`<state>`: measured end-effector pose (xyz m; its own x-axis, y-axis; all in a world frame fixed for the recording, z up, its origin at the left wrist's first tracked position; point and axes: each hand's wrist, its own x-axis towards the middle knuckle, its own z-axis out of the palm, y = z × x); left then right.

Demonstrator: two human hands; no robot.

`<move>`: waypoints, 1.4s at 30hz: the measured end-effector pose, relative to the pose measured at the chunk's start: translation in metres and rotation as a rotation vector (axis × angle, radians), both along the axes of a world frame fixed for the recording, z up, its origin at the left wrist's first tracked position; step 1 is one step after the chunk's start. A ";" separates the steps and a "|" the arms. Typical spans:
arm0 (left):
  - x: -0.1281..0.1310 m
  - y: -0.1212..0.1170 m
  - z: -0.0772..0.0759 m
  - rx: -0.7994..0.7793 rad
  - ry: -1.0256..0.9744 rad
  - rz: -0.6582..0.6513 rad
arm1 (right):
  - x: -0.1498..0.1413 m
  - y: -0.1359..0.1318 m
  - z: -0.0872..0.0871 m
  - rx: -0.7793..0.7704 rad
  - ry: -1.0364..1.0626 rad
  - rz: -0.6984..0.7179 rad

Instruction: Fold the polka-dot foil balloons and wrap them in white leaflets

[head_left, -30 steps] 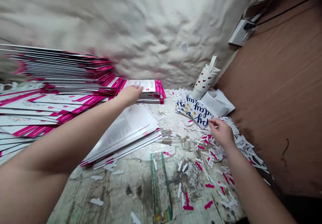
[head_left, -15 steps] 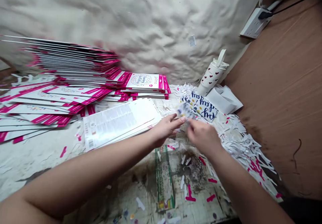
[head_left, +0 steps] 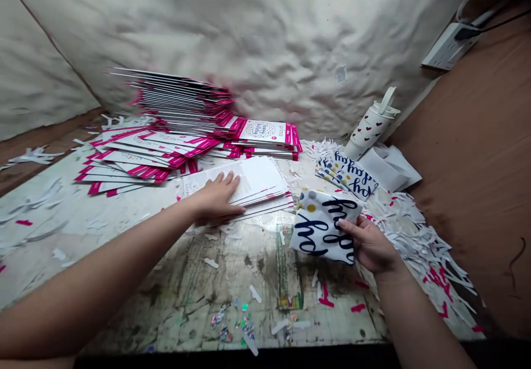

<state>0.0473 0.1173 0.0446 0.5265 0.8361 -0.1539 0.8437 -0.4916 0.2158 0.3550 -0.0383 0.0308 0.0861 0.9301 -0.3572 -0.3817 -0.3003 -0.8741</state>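
My right hand (head_left: pixel 373 242) pinches a folded printed sheet (head_left: pixel 317 230) by its right side, thumb on top. The sheet is white with dark blue lettering and yellow and grey dots, and it is held above the table. My left hand (head_left: pixel 218 197) lies on a stack of white printed packets (head_left: pixel 261 181), its fingers spread over the top one; the edge under the palm is hidden. More folded sheets of the same pattern (head_left: pixel 348 172) lie beyond my right hand.
Pink-and-white packets (head_left: pixel 186 106) are piled high at the back left, beside a lower pile (head_left: pixel 269 131). A heart-patterned tumbler (head_left: pixel 369 131) leans at the back right near white folded paper (head_left: pixel 388 167). Paper scraps (head_left: pixel 410 236) litter the right side. A power socket (head_left: pixel 450 45) hangs above.
My right hand has picked up a folded sheet and brought it nearer. My left hand went from the back pile towards the right hand, then back left onto the white packets. The view has shifted left.
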 end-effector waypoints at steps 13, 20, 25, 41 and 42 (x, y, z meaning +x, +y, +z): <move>0.047 -0.167 -0.013 0.045 0.213 -0.356 | -0.009 0.031 -0.034 0.026 -0.593 0.000; 0.049 -0.098 -0.024 0.258 -0.089 -0.553 | -0.017 0.018 -0.045 0.062 -0.717 -0.072; 0.050 -0.100 -0.022 0.233 -0.209 -0.634 | -0.028 -0.008 -0.028 0.022 -0.615 0.092; 0.050 -0.121 -0.009 0.234 -0.148 -0.736 | -0.032 0.014 0.008 -0.143 -0.439 0.478; 0.050 -0.121 -0.010 0.240 -0.145 -0.734 | -0.033 0.015 0.007 -0.126 -0.426 0.458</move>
